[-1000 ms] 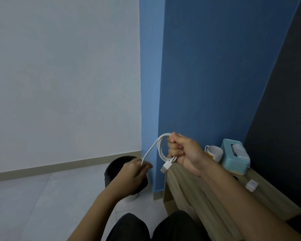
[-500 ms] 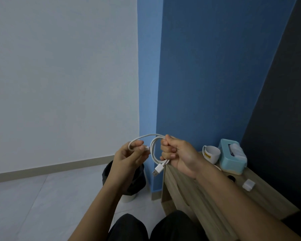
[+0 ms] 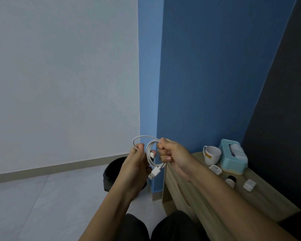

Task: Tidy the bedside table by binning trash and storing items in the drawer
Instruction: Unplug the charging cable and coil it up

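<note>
White cable (image 3: 154, 172) coil is gripped by curled right hand (image 3: 172, 157) | loose loop is pinched by left hand (image 3: 134, 164) | mug (image 3: 212, 154) label yellow, lettering unreadable

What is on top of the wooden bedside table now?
A white mug, a teal tissue box, a small white case, a small dark-capped item and a white cube stand on the table. The right forearm covers part of its top, so anything there is hidden.

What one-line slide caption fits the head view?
Left hand and right hand hold a coiled cable beside a table bearing a mug and tissue box; bin beyond.
</note>
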